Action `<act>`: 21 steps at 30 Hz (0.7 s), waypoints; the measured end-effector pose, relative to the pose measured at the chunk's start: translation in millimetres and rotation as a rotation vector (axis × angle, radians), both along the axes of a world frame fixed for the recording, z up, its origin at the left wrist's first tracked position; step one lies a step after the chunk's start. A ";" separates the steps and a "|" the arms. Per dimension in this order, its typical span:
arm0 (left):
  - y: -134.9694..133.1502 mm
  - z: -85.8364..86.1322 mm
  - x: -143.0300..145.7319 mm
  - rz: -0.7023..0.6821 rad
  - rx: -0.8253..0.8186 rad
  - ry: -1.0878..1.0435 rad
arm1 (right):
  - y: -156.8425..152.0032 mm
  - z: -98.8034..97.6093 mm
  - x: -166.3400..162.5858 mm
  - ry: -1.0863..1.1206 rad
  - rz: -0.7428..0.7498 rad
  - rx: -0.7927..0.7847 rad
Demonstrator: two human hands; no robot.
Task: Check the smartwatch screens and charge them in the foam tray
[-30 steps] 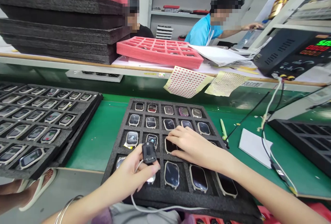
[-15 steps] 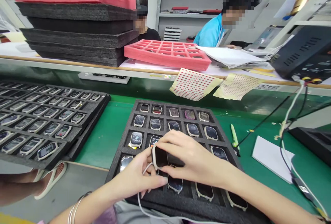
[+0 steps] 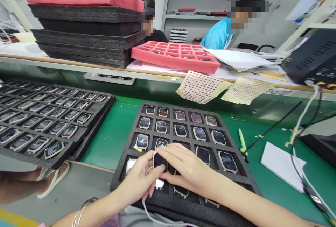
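A black foam tray (image 3: pixel 136 155) of several smartwatch bodies lies in front of me on the green bench. Both hands meet over its near rows. My right hand (image 3: pixel 187 171) pinches a watch body (image 3: pixel 160 160) with a dark screen, held upright just above the tray. My left hand (image 3: pixel 140 181) is closed against the watch's left side, on a small part with a white cable (image 3: pixel 154 216) that trails from it toward me. What exactly the left fingers grip is mostly hidden behind the watch.
A second black tray (image 3: pixel 42 122) full of watches sits at left. Stacked black and pink foam trays (image 3: pixel 84 27) and a pink tray (image 3: pixel 175 57) rest on the raised shelf. A green pen (image 3: pixel 242 141), white pad (image 3: pixel 282 165), cables and a black instrument (image 3: pixel 312 61) are at right. Two people sit behind.
My right hand lifted a watch body out of the tray and brought it to my left hand, which held a small black module on the white cable; both hands now sit lower and nearer.
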State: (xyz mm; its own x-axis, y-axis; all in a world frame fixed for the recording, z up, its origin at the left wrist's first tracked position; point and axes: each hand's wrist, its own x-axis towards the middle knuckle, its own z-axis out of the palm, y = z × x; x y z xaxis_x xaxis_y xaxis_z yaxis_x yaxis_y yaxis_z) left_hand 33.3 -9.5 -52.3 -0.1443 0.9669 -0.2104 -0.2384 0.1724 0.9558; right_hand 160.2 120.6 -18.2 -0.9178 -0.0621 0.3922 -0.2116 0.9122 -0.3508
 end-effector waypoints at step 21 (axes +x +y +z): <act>-6.6 -5.0 1.4 -0.042 0.027 0.063 | -5.8 -4.0 5.5 -0.090 -0.063 -0.289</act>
State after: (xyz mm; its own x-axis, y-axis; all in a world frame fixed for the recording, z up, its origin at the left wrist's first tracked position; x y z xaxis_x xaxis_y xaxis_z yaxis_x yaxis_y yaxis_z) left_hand 34.8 -16.1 -57.3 -0.1159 0.9776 -0.1757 -0.1708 0.1547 0.9731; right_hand 165.7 114.8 -22.2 -0.9481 0.0984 0.3024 -0.1140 0.7825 -0.6121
